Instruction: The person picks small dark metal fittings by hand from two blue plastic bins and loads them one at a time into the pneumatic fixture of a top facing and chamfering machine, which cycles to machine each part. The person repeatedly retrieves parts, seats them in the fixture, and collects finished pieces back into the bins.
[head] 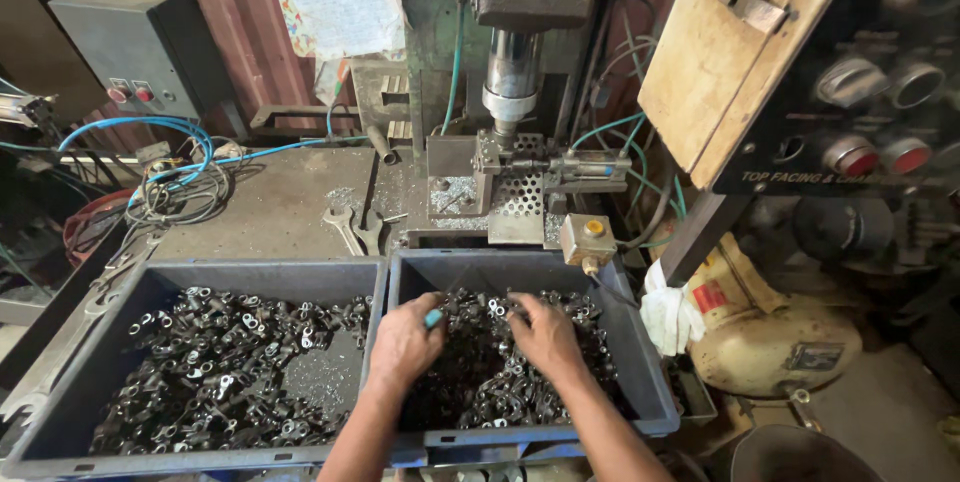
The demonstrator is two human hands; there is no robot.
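Both of my hands reach into the right grey bin [640,372], which is filled with several small dark metal parts [500,382]. My left hand [405,342] is curled over the parts and grips a small teal-handled tool [433,319]. My right hand [545,332] presses fingertips down into the pile near the bin's far side, fingers closed on parts. A second grey bin [120,322] to the left holds more of the same metal parts [230,362].
Behind the bins stands a drill press [512,82] with a perforated fixture [520,187] and a small yellow button box [588,239]. Wrenches [350,227] lie on the metal table. A grey switch box [140,47], blue hoses, a white rag [670,317] and a control panel [860,102] surround it.
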